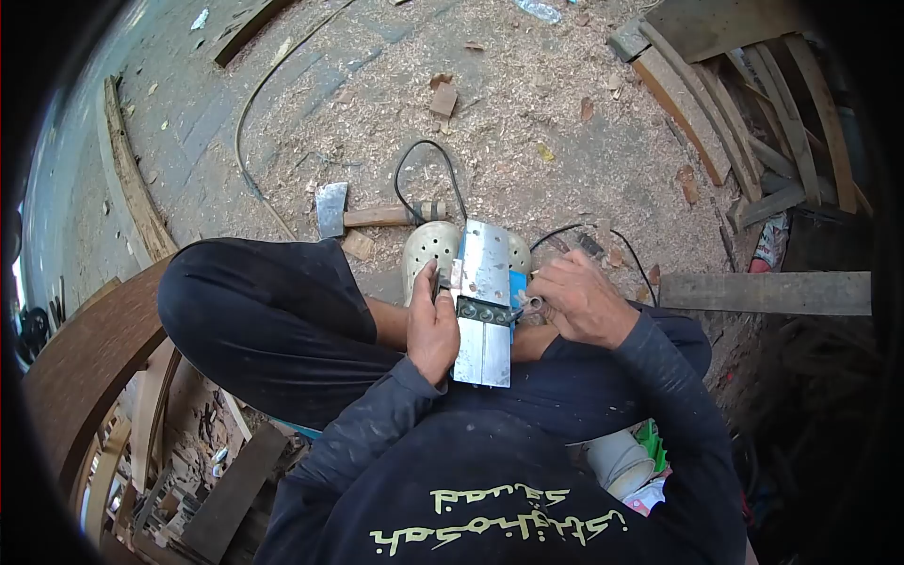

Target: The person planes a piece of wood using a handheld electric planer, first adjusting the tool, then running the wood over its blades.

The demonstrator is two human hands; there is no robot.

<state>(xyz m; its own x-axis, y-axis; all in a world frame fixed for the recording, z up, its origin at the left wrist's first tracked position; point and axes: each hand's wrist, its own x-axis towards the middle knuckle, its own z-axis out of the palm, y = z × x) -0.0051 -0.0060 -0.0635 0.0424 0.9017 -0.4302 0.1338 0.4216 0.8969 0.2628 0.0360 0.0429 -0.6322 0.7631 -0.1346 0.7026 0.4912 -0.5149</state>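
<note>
An electric hand planer [485,259] lies upside down across my lap, its bare metal sole facing up. Bolts show along the dark cutter drum [484,313] in the middle, and part of a blue body [517,282] shows at the right side. My left hand [434,330] is closed on the planer's left edge, thumb up along it. My right hand [576,297] is closed on a small grey wrench [534,304] with a round, hollow end, held close beside the right end of the drum.
An adze [331,209] with a wooden handle lies beyond my feet, near a black cable [428,143]. Wood shavings [527,122] cover the ground. Curved timber pieces [687,113] are stacked at the right, and a plank [767,293] lies below. More timber [99,348] stands at the left.
</note>
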